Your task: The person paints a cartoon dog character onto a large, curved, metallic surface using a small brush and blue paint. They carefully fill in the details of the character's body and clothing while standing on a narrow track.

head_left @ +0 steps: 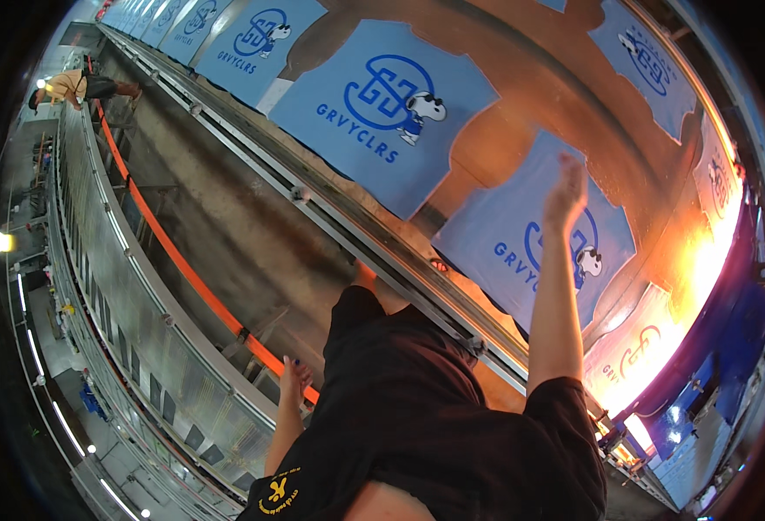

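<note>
My right hand [566, 195] reaches out over a light blue cut shirt panel [478, 233] on the long printing table. Its fingers are stretched out, slightly blurred, and hold nothing. I cannot tell whether it touches the cloth. The panel carries a dark blue round emblem, lettering and a cartoon dog in sunglasses; my forearm hides part of the print. My left hand [294, 379] hangs low beside my body, near an orange rail [187, 265]. Its fingers are loosely apart with nothing visible in them.
More printed panels [382, 113] lie in a row along the brown tabletop [495, 143]. A metal rail [300, 193] edges the table in front of me. Bright orange heater glow [699, 300] lights the right side. A second long table [131, 300] runs at left; another person [74, 85] bends far off.
</note>
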The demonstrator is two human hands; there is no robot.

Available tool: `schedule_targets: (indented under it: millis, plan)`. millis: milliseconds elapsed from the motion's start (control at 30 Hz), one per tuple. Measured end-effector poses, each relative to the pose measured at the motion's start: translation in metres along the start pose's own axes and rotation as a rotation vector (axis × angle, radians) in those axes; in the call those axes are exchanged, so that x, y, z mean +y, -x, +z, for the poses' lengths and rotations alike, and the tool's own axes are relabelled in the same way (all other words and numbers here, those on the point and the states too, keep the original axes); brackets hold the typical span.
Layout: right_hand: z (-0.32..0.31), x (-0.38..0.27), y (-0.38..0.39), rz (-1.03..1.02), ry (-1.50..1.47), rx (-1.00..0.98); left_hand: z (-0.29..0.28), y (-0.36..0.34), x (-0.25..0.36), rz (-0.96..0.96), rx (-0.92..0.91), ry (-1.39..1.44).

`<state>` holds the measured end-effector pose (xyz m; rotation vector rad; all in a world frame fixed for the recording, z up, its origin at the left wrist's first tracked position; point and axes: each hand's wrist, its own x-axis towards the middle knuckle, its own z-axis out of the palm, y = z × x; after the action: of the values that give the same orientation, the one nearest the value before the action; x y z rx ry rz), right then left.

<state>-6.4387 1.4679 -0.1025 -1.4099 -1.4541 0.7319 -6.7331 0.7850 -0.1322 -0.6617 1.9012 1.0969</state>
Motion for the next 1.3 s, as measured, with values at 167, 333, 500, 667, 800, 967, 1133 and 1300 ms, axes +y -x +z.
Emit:
schedule_targets:
  millis: [167,333,500,667,800,967,1133,1300]
  plan:
    - [0.151,-0.059,0.019,0.155,-0.304,-0.131,-0.050,-0.069,-0.022,-0.135,0.052,0.116]
    - [0.233,-0.070,0.031,0.209,-0.312,0.123,-0.096,-0.120,0.046,-0.278,-0.034,0.021]
    - [0.245,-0.006,0.021,0.174,-0.194,0.286,-0.135,-0.169,0.197,-0.232,-0.120,-0.103]
    - [0.255,-0.062,0.024,0.304,-0.017,0.320,-0.136,-0.195,0.372,0.193,0.082,-0.030]
    - [0.317,-0.130,0.035,0.269,-0.073,0.307,-0.130,-0.224,0.451,0.271,0.058,0.003]
    - [0.434,-0.174,0.027,0.199,-0.270,0.198,-0.113,-0.270,0.465,0.046,-0.093,-0.122]
    - [0.564,-0.233,-0.015,0.198,-0.391,0.122,-0.171,-0.276,0.467,-0.175,-0.091,-0.216]
    - [0.637,-0.260,-0.044,0.215,-0.385,0.123,-0.197,-0.268,0.544,-0.189,-0.018,-0.229]
